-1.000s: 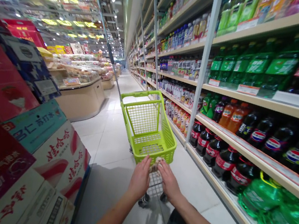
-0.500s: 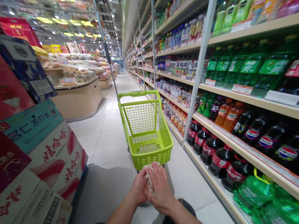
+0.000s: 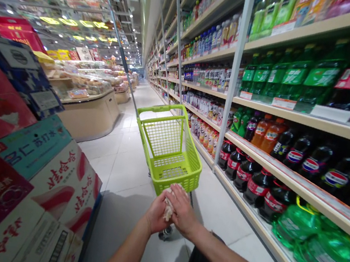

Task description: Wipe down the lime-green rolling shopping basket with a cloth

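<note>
Both my hands are together just in front of a lime-green shopping cart [image 3: 172, 148]. A crumpled, pale, light-coloured cloth [image 3: 169, 208] is squeezed between them. My left hand [image 3: 156, 213] cups it from the left side, fingers partly hidden. Over its top and right side lies my right hand [image 3: 182, 210], its fingers bent across the cloth. The cart's basket holds nothing that I can see, and its handle is on the far side. A caster wheel [image 3: 165, 233] shows under my hands.
On the right, shelving [image 3: 298, 116] holds rows of soda bottles, with big green bottles [image 3: 316, 230] at the bottom. Stacked drink cartons [image 3: 61, 188] stand close on the left. Farther back is a rounded display counter [image 3: 92, 112]. The tiled aisle [image 3: 125, 145] runs ahead.
My hands have shifted slightly left and up with the cloth, and more of it shows between them. The cart stands in nearly the same spot.
</note>
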Available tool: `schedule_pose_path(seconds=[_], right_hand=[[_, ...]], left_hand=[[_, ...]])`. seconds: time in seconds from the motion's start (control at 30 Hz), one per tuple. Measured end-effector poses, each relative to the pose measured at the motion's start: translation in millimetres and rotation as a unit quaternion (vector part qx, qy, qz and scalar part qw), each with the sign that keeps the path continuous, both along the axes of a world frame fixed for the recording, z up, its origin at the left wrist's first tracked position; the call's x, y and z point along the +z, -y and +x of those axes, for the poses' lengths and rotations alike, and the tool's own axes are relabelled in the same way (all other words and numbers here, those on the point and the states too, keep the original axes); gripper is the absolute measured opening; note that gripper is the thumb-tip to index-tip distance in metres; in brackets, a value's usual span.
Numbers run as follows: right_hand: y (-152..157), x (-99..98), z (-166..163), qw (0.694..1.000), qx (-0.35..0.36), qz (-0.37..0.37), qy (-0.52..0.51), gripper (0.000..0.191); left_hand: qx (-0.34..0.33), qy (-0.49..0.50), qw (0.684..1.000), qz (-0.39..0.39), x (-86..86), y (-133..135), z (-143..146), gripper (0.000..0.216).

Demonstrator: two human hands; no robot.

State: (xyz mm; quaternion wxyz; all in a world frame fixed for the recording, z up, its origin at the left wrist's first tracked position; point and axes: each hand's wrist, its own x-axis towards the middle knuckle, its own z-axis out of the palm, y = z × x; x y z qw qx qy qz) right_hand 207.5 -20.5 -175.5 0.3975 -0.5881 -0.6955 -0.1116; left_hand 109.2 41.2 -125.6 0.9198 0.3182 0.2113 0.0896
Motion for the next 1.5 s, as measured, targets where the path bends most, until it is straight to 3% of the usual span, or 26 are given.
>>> schedule_pose_path(seconds=[0.07, 0.13, 0.2, 0.27, 0.37, 0.43, 0.5, 0.6, 0.67, 0.73, 0.8, 0.93, 1.0, 1.07, 1.13, 1.23, 1.3, 1.37, 1.43, 1.5], right_hand=[[-5, 3.6, 8, 1.0, -0.014, 0.023, -0.006, 0.055], [-14, 7.3, 22, 0.998, -0.048, 0.047, 0.008, 0.05], [-23, 6.5, 38, 0.994, -0.077, 0.061, 0.042, 0.045], [-28, -4.1, 49, 0.992, -0.075, 0.052, 0.085, 0.043], [-22, -38.1, 56, 0.99, -0.033, 0.005, 0.136, 0.04], [-10, -60.6, 58, 0.988, 0.0, -0.026, 0.154, 0.038], [2, -68.9, 61, 0.989, 0.008, -0.028, 0.146, 0.038], [5, -48.2, 70, 0.994, -0.027, 0.024, 0.101, 0.039], [-3, -27.8, 78, 0.994, -0.057, 0.059, 0.078, 0.04], [-12, -20.1, 86, 0.992, -0.074, 0.071, 0.076, 0.04], [-16, -31.1, 90, 0.992, -0.08, 0.06, 0.083, 0.039], [-4, -72.3, 92, 0.994, -0.063, 0.008, 0.09, 0.04], [5, -75.0, 92, 0.995, -0.052, 0.0, 0.08, 0.044], [10, -58.9, 92, 0.997, -0.056, 0.02, 0.039, 0.048], [10, -31.1, 89, 0.995, -0.072, 0.053, -0.04, 0.051], [8, 7.8, 76, 0.968, -0.077, 0.072, -0.226, 0.047], [7, 21.2, 63, 0.929, -0.056, 0.054, -0.361, 0.044], [6, 23.7, 50, 0.888, -0.032, 0.027, -0.458, 0.042], [6, 18.9, 39, 0.873, -0.02, 0.007, -0.487, 0.039], [6, 11.1, 31, 0.899, -0.028, 0.008, -0.436, 0.037]], left_hand=[[-0.001, -0.084, 0.993, 0.084, 1.9, -5, 0, 0.04], [0.073, -0.195, 0.95, 0.234, 3.8, -16, 0, 0.036], [0.174, -0.261, 0.865, 0.392, 5.5, -28, 0, 0.032], [0.201, -0.294, 0.762, 0.541, 6.1, -37, -2, 0.043], [0.081, -0.353, 0.573, 0.735, 3.7, -38, -6, 0.064], [0.003, -0.387, 0.48, 0.787, 1.2, -33, -9, 0.073], [-0.029, -0.407, 0.432, 0.805, -0.5, -28, -9, 0.077], [-0.036, -0.421, 0.416, 0.805, -0.6, -25, -6, 0.076], [-0.033, -0.429, 0.417, 0.8, -0.3, -24, -3, 0.075], [-0.031, -0.436, 0.418, 0.797, -0.1, -24, -1, 0.075], [-0.035, -0.435, 0.415, 0.799, 0.1, -24, -2, 0.075], [-0.044, -0.424, 0.417, 0.803, 2.1, -26, -7, 0.077], [-0.034, -0.421, 0.432, 0.797, 2.6, -26, -9, 0.078], [-0.002, -0.413, 0.467, 0.782, 1.1, -25, -8, 0.077], [0.059, -0.369, 0.527, 0.763, -2.9, -20, -2, 0.071], [0.186, -0.251, 0.685, 0.659, -11.4, -3, 13, 0.058], [0.237, -0.202, 0.82, 0.48, -15.9, 11, 24, 0.048], [0.237, -0.159, 0.92, 0.269, -18.2, 24, 32, 0.039], [0.238, -0.101, 0.958, 0.122, -18.4, 31, 36, 0.029], [0.266, -0.055, 0.961, 0.053, -17.5, 34, 38, 0.022]])
